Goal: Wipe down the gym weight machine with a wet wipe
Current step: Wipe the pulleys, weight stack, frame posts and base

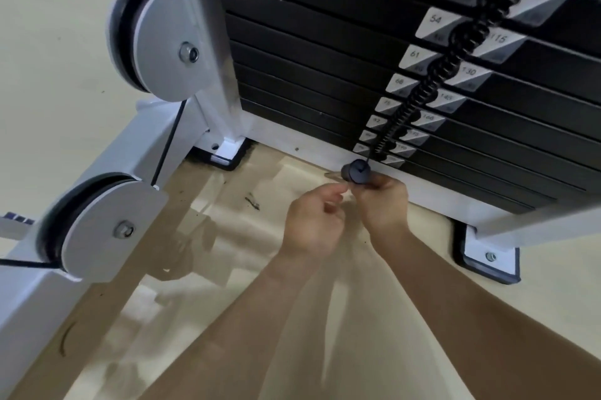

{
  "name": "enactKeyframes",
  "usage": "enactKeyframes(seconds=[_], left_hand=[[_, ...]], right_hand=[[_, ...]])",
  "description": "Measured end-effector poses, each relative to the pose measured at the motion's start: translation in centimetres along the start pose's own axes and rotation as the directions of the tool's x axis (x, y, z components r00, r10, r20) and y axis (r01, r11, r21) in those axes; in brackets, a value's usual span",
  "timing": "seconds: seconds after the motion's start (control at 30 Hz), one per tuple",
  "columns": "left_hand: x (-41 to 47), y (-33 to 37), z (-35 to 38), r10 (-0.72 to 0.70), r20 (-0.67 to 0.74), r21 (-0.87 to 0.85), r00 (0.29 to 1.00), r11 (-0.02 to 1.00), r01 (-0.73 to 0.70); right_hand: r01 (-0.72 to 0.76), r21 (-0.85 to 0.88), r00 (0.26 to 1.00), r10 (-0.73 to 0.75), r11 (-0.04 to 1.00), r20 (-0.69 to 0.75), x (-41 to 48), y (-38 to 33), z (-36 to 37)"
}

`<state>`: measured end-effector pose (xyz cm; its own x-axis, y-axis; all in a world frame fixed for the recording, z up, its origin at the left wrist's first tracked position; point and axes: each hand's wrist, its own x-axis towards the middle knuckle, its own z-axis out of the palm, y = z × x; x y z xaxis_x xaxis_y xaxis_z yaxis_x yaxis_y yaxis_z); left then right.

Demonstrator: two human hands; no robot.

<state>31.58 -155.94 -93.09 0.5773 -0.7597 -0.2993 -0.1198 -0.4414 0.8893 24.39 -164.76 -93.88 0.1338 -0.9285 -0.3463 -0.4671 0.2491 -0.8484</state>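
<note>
Weight machine (224, 41): white steel frame with two white-capped pulleys at 9 and 7 o'clock. The upright black plate stack (325, 51), bearing grey numbered labels, fills 12 to 3 o'clock. A black coiled cord (455, 51) descends to the selector pin (357, 171) at the stack's foot. Wet wipe (348, 190): pale, blurred scrap just below the pin's knob.

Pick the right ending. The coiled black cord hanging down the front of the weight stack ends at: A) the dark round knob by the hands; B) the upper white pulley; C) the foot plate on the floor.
A: the coiled cord runs down over the weight stack number labels to the dark knob, just above the right hand.
</note>
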Motion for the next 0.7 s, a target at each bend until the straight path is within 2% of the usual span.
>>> enactKeyframes(seconds=[0.23,0.3,0.4,0.47,0.53,0.6,0.7], left_hand=[[-0.4,0.6,2.3,-0.002,0.009,-0.037,1.0,0.999,0.002],[-0.8,0.4,2.4,-0.043,0.014,-0.083,0.999,0.996,0.044],[-1.5,0.1,2.5,-0.064,-0.022,-0.227,0.998,0.972,0.057],[-1.8,0.0,2.2,-0.032,-0.059,-0.297,0.998,0.955,0.013],[-2.0,0.1,1.7,0.009,-0.023,-0.314,1.0,0.949,-0.015],[-2.3,0.1,0.7,-0.002,0.002,-0.371,1.0,0.928,0.002],[-1.9,-0.6,-2.5,-0.164,-0.061,-0.504,0.985,0.857,0.111]], right_hand=[[-0.129,-0.032,0.952,0.114,0.991,-0.285,0.5,1.9,-3.5],[-0.153,-0.025,0.935,0.136,0.988,-0.328,0.5,2.1,-3.4],[-0.167,0.082,0.912,0.185,0.983,-0.365,-0.5,1.8,-3.9],[-0.178,0.15,0.954,0.207,0.973,-0.214,-1.7,1.2,-4.0],[-0.19,0.219,0.982,0.181,0.957,0.059,-3.3,0.4,-3.0],[-0.196,0.296,0.959,0.12,0.935,0.258,-4.9,-0.4,-1.7],[-0.209,0.333,0.895,0.042,0.92,0.445,-6.1,-2.0,-0.2]])
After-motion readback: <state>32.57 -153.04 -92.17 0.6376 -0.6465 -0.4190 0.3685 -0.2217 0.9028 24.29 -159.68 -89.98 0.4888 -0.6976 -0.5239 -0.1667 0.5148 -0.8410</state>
